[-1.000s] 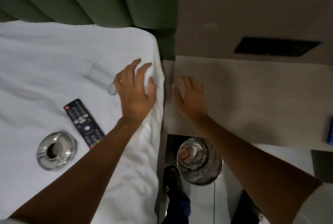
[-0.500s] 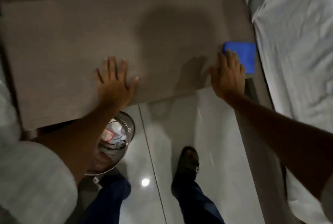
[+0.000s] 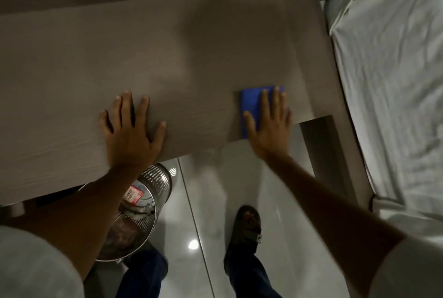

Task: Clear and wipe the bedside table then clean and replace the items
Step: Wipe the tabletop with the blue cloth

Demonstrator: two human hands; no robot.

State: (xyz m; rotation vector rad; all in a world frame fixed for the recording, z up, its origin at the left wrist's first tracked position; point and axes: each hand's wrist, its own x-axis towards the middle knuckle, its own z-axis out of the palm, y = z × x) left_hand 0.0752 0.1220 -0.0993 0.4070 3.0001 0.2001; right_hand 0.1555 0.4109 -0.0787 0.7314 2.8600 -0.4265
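The bedside table (image 3: 167,58) is a long beige top with nothing on it but a folded blue cloth (image 3: 251,101) near its front right corner. My right hand (image 3: 271,123) lies flat on the cloth, fingers spread, pressing it to the surface. Further left, my left hand (image 3: 130,132) rests palm down on the bare top near the front edge, fingers apart. The glass, remote and ashtray are out of view.
A perforated metal waste bin (image 3: 143,204) with rubbish stands on the glossy floor under the table's front left. A bed with a white sheet (image 3: 388,82) runs along the right side. My feet (image 3: 247,226) stand on the tiles below.
The view swung from the left bed to the table. My right hand reached the blue cloth, covered it and slid it left along the top. My left hand stays planted on the table.
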